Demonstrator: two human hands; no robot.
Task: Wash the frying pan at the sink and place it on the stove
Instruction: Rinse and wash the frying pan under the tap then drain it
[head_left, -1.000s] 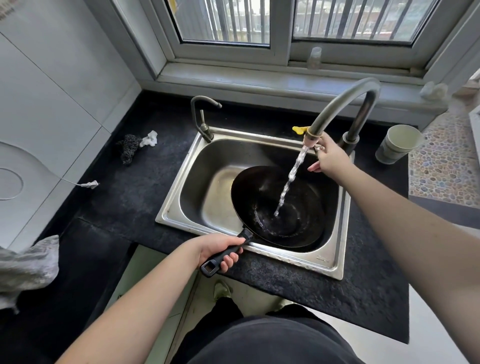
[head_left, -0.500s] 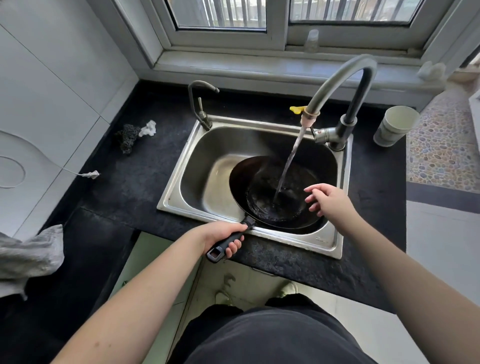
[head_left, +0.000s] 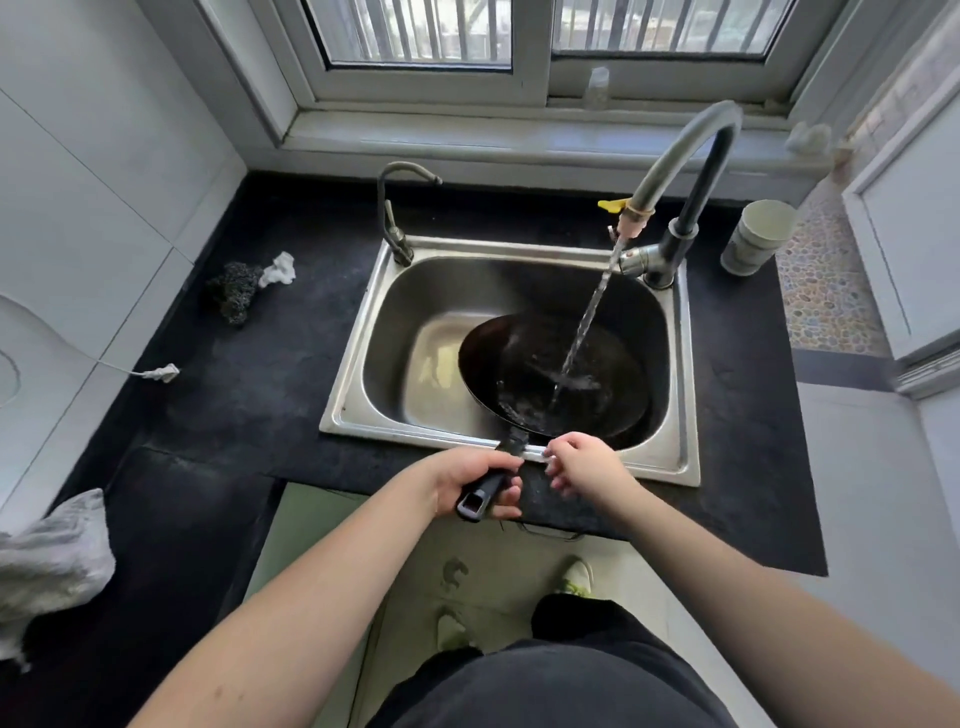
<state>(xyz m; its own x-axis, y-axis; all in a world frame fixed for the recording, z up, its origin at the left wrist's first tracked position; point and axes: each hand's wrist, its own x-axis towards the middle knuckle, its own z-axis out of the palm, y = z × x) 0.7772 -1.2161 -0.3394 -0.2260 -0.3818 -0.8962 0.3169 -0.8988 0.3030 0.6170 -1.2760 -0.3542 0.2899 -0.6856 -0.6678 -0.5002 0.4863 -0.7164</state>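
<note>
Drawn back from over the pan, the right hand (head_left: 584, 465) now hovers beside the handle, fingers loosely spread, holding nothing. Inside the steel sink (head_left: 670, 457) sits the black frying pan (head_left: 524, 374) under running water (head_left: 587, 317), its handle (head_left: 485, 491) gripped by the left hand (head_left: 467, 480).

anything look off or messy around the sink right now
Nothing spilled or damaged. A dark scrubber and a crumpled white scrap lie loose on the black counter left of the sink. A cord end trails onto the counter. The frying pan sits tilted under running water, its handle held by the left hand.
</note>
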